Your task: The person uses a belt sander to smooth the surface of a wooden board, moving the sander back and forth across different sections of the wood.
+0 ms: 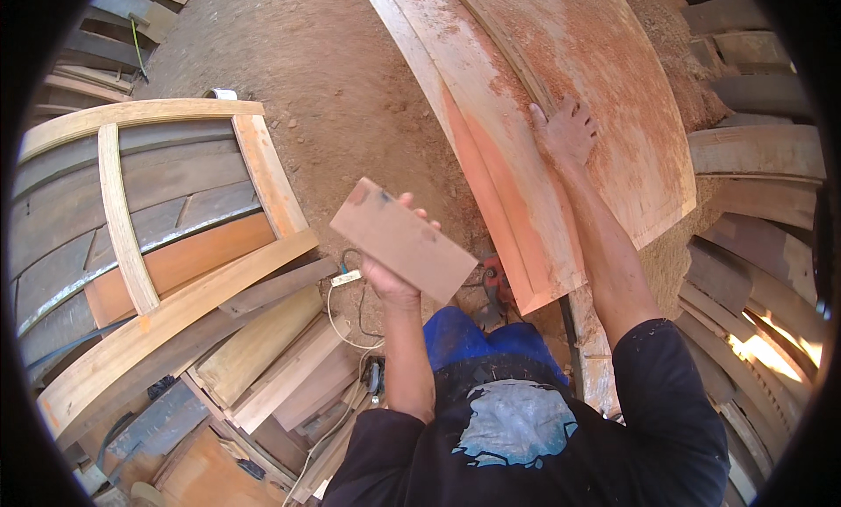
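Note:
My left hand point(384, 276) grips a flat rectangular piece of brown wood point(405, 242), held up in front of my body with its broad face showing. A small dark mark sits near the upper end of that piece. Further right, my right hand point(568, 132) has its fingers spread on a large wooden panel point(644, 130) strewn with reddish sawdust. Beside the hand runs a narrow wooden strip point(508, 47). The near edge point(504, 209) of the work shows bare, orange-toned wood.
A wooden frame point(127, 205) stands at the left over stacked boards point(263, 358). A red-and-black power tool point(494, 288) is by my legs, near a white cable connector point(347, 278). More planks point(758, 152) line the right side. Dirt ground point(298, 60) lies beyond.

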Available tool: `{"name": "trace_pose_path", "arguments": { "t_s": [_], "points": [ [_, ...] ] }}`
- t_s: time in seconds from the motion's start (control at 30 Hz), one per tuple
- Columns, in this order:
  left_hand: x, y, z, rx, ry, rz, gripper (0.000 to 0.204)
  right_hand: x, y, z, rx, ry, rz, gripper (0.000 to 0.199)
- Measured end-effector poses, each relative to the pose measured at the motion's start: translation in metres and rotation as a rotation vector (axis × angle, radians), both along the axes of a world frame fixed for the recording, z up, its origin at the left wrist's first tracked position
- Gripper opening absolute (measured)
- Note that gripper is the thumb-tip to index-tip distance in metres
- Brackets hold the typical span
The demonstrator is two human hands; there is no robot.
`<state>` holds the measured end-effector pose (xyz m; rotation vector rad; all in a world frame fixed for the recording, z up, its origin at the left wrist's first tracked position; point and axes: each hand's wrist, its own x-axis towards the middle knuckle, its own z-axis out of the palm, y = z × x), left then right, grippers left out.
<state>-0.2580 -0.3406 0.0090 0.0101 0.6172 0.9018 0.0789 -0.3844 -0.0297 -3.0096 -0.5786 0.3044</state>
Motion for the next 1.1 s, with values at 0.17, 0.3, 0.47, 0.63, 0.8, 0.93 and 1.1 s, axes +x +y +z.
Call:
{"name": "trace_pose_path", "arguments": {
  "t_s": [0.17,0.3,0.47,0.63,0.8,0.93,1.1],
  "points": [
    [0.022,-0.003,-0.008,-0.052,-0.003,-0.303,0.069,0.003,-0.004,-0.004,-0.033,-0.002,-0.033,0.086],
    [-0.006,-0.029,-0.084,0.017,-0.121,-0.395,0.066,-0.008,0.006,0.002,-0.028,0.007,-0.007,0.085],
    [0.013,-0.039,-0.068,-0.037,0.233,-0.436,0.058,0.002,-0.004,-0.001,-0.032,0.003,-0.035,0.085],
    [0.015,-0.050,-0.084,0.288,0.686,-0.489,0.054,-0.002,0.001,0.001,-0.009,-0.002,-0.017,0.085],
    [0.018,-0.063,-0.070,0.097,0.322,-0.516,0.058,0.002,-0.005,-0.005,-0.016,-0.046,-0.023,0.086],
    [0.021,-0.065,-0.058,0.055,0.203,-0.476,0.056,0.004,-0.004,-0.003,-0.002,-0.006,-0.016,0.086],
    [0.017,-0.073,-0.090,0.345,0.650,-0.405,0.054,-0.002,0.001,0.002,0.000,0.024,0.004,0.086]
  ]
}}
